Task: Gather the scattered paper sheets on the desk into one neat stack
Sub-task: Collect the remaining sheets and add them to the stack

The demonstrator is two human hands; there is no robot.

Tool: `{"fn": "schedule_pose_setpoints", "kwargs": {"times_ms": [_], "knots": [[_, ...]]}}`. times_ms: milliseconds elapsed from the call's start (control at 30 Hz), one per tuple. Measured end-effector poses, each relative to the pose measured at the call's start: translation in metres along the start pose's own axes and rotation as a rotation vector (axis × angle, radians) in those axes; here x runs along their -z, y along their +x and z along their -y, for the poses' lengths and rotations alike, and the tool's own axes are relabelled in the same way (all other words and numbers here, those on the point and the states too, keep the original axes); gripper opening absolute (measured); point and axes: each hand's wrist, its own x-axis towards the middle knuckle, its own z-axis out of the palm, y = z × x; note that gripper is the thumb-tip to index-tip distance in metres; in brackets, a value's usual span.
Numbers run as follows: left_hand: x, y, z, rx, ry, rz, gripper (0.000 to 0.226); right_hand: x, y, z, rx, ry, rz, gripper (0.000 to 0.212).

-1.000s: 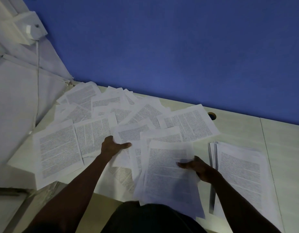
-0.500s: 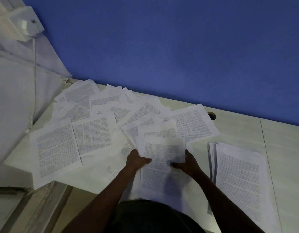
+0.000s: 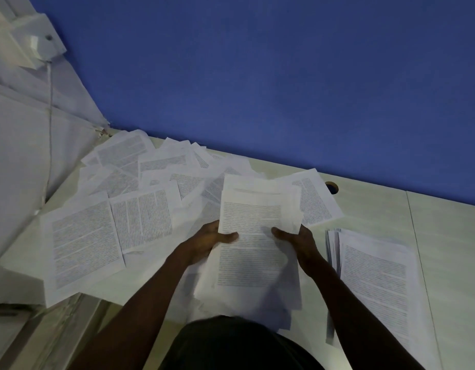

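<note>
Whereas a second ago the left hand (image 3: 208, 243) lies flat on the loose sheets to the left and only the right hand (image 3: 297, 240) touches the central pages, both hands now grip one handheld bundle of white printed paper sheets (image 3: 253, 236), thumbs curled over the top page and fingers hidden beneath, one hand at each long edge. The bundle is raised and tilted away from the person, its far end over the spread and its near end fanning out unevenly toward the body. This indicates that one batch is collected but not yet squared; its edges are visibly offset. To the right, apart from the bundle, the finished stack of white printed sheets (image 3: 375, 276) lies flat on the pale cream laminate desk (image 3: 444, 236), its left edge showing many thin layers slightly stepped. To the left, the scattered white printed sheets (image 3: 140, 209) remain overlapped at mixed angles up to the desk corner, so a large share of the task appears outstanding. All sheets are thin, flexible rectangles with dense grey text blocks; they bend under their own weight and are likely to slide against one another. A round cable hole (image 3: 331, 187) pierces the desk near the matte blue wall (image 3: 257, 76).
</note>
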Motion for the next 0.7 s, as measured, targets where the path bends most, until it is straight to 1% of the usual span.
{"fn": "schedule_pose_setpoints", "kwargs": {"times_ms": [67, 133, 200, 233, 300, 333, 367, 433, 467, 500, 567, 600, 667, 700], "knots": [[-0.005, 0.005, 0.004, -0.021, 0.051, -0.017, 0.051, -0.006, 0.000, 0.000, -0.018, -0.061, 0.047, 0.063], [-0.011, 0.008, 0.004, -0.032, 0.102, -0.115, 0.047, -0.008, 0.000, -0.003, -0.052, -0.007, 0.038, 0.059], [-0.011, 0.010, 0.006, -0.030, -0.029, -0.249, 0.040, -0.006, -0.002, -0.009, -0.117, 0.101, 0.075, 0.052], [-0.010, 0.009, 0.007, -0.033, -0.062, -0.244, 0.040, -0.006, -0.005, -0.011, -0.141, 0.106, 0.117, 0.050], [-0.007, 0.007, 0.013, -0.020, 0.062, -0.123, 0.046, -0.011, -0.010, -0.018, -0.160, -0.021, 0.139, 0.047], [-0.004, 0.008, 0.018, -0.016, 0.131, -0.089, 0.046, -0.015, -0.012, -0.022, -0.155, -0.097, 0.108, 0.045], [0.000, 0.008, 0.022, -0.006, 0.156, -0.144, 0.041, -0.020, -0.012, -0.024, -0.145, -0.159, 0.048, 0.041], [0.006, 0.008, 0.026, -0.010, 0.033, -0.409, 0.026, -0.035, -0.007, -0.020, -0.092, -0.300, -0.040, 0.038], [0.009, 0.009, 0.030, -0.001, -0.039, -0.528, 0.021, -0.044, -0.001, -0.016, -0.041, -0.430, -0.058, 0.043], [0.009, 0.007, 0.031, 0.035, -0.065, -0.607, 0.015, -0.054, 0.007, -0.011, -0.003, -0.584, -0.063, 0.048], [0.003, -0.002, 0.038, 0.100, -0.034, -0.747, 0.007, -0.076, 0.024, 0.003, 0.072, -0.821, -0.064, 0.046], [0.000, -0.007, 0.044, 0.119, 0.024, -0.835, 0.008, -0.087, 0.034, 0.007, 0.116, -0.906, -0.046, 0.043], [-0.006, -0.019, 0.046, 0.231, 0.090, -0.956, 0.031, -0.110, 0.049, 0.014, 0.156, -1.073, 0.043, 0.044], [-0.007, -0.023, 0.047, 0.327, 0.030, -0.967, 0.041, -0.121, 0.054, 0.014, 0.140, -1.162, 0.110, 0.050]]}}
